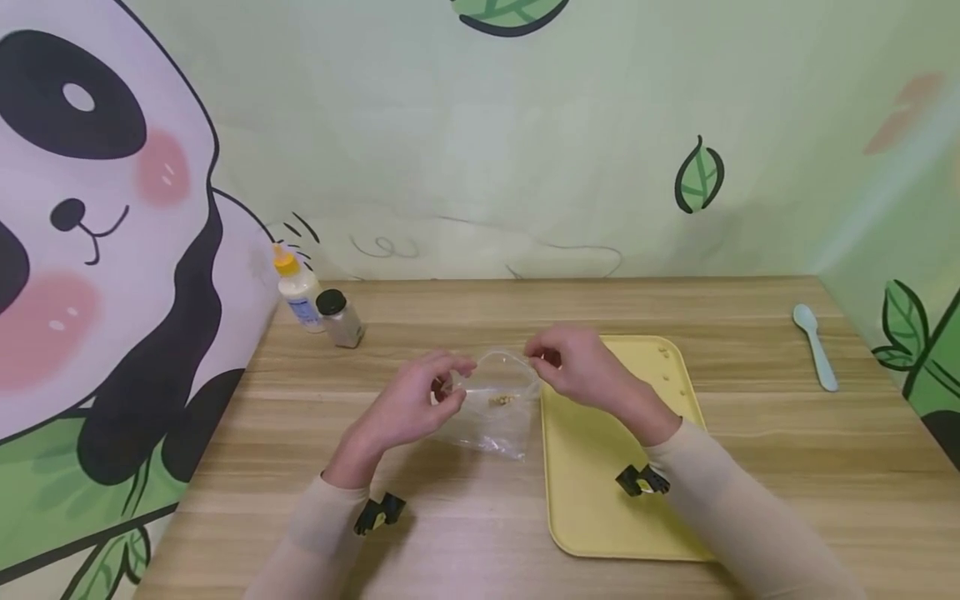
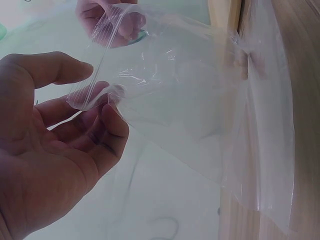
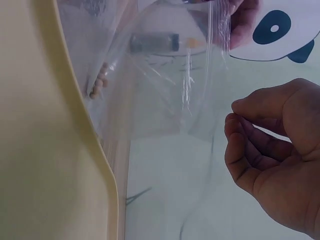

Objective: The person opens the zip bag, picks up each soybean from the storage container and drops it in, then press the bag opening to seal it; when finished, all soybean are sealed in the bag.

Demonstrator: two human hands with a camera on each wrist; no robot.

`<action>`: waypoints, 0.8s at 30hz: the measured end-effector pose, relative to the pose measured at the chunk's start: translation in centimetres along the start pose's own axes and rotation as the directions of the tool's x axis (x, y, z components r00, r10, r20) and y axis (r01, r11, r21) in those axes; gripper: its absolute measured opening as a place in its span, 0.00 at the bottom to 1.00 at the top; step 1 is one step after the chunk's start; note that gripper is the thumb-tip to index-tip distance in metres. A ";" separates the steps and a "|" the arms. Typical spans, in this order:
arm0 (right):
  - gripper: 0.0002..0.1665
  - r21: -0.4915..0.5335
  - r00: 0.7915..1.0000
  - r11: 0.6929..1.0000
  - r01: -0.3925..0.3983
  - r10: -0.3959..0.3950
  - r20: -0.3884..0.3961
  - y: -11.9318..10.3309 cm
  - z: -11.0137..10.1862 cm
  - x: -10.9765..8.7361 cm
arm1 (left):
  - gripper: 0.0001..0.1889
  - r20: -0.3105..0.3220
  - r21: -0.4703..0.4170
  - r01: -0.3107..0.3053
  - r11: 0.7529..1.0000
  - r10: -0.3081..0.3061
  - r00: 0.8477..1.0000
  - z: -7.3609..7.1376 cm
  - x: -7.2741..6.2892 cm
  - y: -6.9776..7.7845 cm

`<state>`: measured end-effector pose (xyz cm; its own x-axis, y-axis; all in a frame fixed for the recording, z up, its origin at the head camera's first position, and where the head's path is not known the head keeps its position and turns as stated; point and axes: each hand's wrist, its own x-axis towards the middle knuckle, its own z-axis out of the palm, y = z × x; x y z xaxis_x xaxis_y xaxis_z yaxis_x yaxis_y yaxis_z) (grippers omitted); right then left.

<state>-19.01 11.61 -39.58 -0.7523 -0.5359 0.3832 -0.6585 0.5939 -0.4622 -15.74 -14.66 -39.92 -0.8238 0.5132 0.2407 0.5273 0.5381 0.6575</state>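
Note:
A clear zip-top bag (image 1: 487,425) stands between the hands above the wooden table, its mouth spread. Several small tan beads (image 3: 99,82) lie low inside it. The left hand (image 1: 412,396) grips the bag's zip edge at one end. In the left wrist view, its curled fingers (image 2: 112,130) hold the film while the thumb is apart from them. At the other end of the mouth is the right hand (image 1: 577,367), thumb and index fingertips (image 3: 235,122) together. Whether film or a small bead sits between those tips cannot be told.
A yellow tray (image 1: 592,500) lies under the right forearm, with several small beads (image 1: 665,377) near its far right corner. At the back left stand a white bottle with an orange cap (image 1: 302,293) and a black-lidded jar (image 1: 342,322). A pale blue spoon (image 1: 815,346) rests far right.

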 end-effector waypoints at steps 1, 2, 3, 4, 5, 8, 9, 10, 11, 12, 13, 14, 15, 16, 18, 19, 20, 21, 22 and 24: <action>0.04 0.004 1.000 1.000 0.002 -0.002 0.007 -0.1 0.1 0.1 | 0.18 -0.001 0.000 -0.001 1.000 0.001 1.000 0.0 0.0 0.0; 0.04 0.011 1.000 1.000 0.003 -0.003 0.016 -0.3 0.3 0.1 | 0.18 -0.003 -0.001 -0.002 1.000 0.002 1.000 0.0 0.0 0.0; 0.04 0.019 1.000 1.000 0.005 -0.005 0.023 -0.4 0.4 0.2 | 0.18 -0.003 -0.002 -0.004 1.000 0.004 1.000 0.0 0.0 0.0; 0.04 0.023 1.000 1.000 0.004 -0.005 0.028 -0.6 0.5 0.2 | 0.18 -0.004 -0.002 -0.004 1.000 0.004 1.000 0.0 0.0 0.0; 0.05 0.029 1.000 1.000 0.005 -0.005 0.029 -0.8 0.6 0.3 | 0.18 -0.003 -0.004 -0.005 1.000 0.005 1.000 0.0 0.0 0.0; 0.05 0.040 1.000 0.999 0.010 -0.011 0.028 -1.1 1.0 0.4 | 0.19 -0.002 -0.002 -0.007 1.000 0.007 1.000 0.0 0.0 0.0; 0.05 0.042 1.000 0.999 0.012 -0.014 0.028 -1.2 1.1 0.4 | 0.19 -0.001 0.000 -0.009 1.000 0.009 1.000 0.0 0.0 0.0; 0.05 0.041 1.000 0.999 0.016 -0.017 0.026 -1.2 1.2 0.5 | 0.19 -0.001 0.003 -0.009 1.000 0.009 1.000 0.0 0.0 0.0; 0.06 0.044 0.999 0.999 0.019 -0.020 0.026 -1.2 1.3 0.5 | 0.19 -0.001 0.005 -0.010 1.000 0.010 1.000 0.0 0.0 0.0; 0.06 0.044 0.999 0.999 0.020 -0.021 0.025 -1.3 1.4 0.5 | 0.19 -0.002 0.009 -0.011 1.000 0.011 1.000 0.0 0.0 0.0; 0.06 0.044 0.999 0.999 0.021 -0.022 0.023 -1.3 1.5 0.5 | 0.19 -0.003 0.011 -0.013 1.000 0.013 1.000 0.1 0.1 0.0; 0.06 0.043 0.999 0.999 0.023 -0.024 0.023 -1.3 1.5 0.5 | 0.19 -0.002 0.012 -0.013 1.000 0.013 1.000 0.1 0.1 0.0; 0.06 0.039 0.999 0.999 0.021 -0.022 0.023 -1.3 1.5 0.5 | 0.19 -0.003 0.013 -0.014 1.000 0.014 1.000 0.0 0.1 0.0; 0.06 0.034 1.000 0.999 0.019 -0.020 0.023 -1.3 1.6 0.5 | 0.19 -0.004 0.013 -0.015 1.000 0.015 1.000 0.0 0.1 0.0; 0.06 0.027 1.000 1.000 0.008 -0.009 0.028 -1.3 1.5 0.4 | 0.19 -0.004 0.013 -0.014 1.000 0.014 1.000 0.0 0.1 0.0; 0.06 0.023 0.999 1.000 0.003 -0.004 0.032 -1.3 1.5 0.4 | 0.19 -0.004 0.012 -0.013 1.000 0.013 1.000 0.0 0.1 0.0; 0.06 0.023 0.999 1.000 -0.001 0.000 0.035 -1.3 1.5 0.3 | 0.19 -0.004 0.011 -0.011 1.000 0.012 1.000 0.0 0.1 0.0; 0.06 0.021 0.999 1.000 -0.005 0.004 0.037 -1.2 1.4 0.3 | 0.19 -0.004 0.009 -0.011 1.000 0.011 1.000 0.0 0.1 0.0; 0.06 0.021 0.999 1.000 -0.007 0.006 0.037 -1.2 1.4 0.3 | 0.19 -0.003 0.007 -0.009 1.000 0.009 1.000 0.0 0.0 0.0; 0.06 0.023 1.000 1.000 -0.003 0.003 0.031 -1.2 1.3 0.3 | 0.19 -0.004 0.007 -0.006 1.000 0.006 1.000 0.0 0.0 0.0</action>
<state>-18.36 9.96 -39.93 -0.7531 -0.5525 0.3573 -0.6554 0.5819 -0.4816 -15.77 -14.61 -39.92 -0.8213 0.5140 0.2476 0.5340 0.5396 0.6509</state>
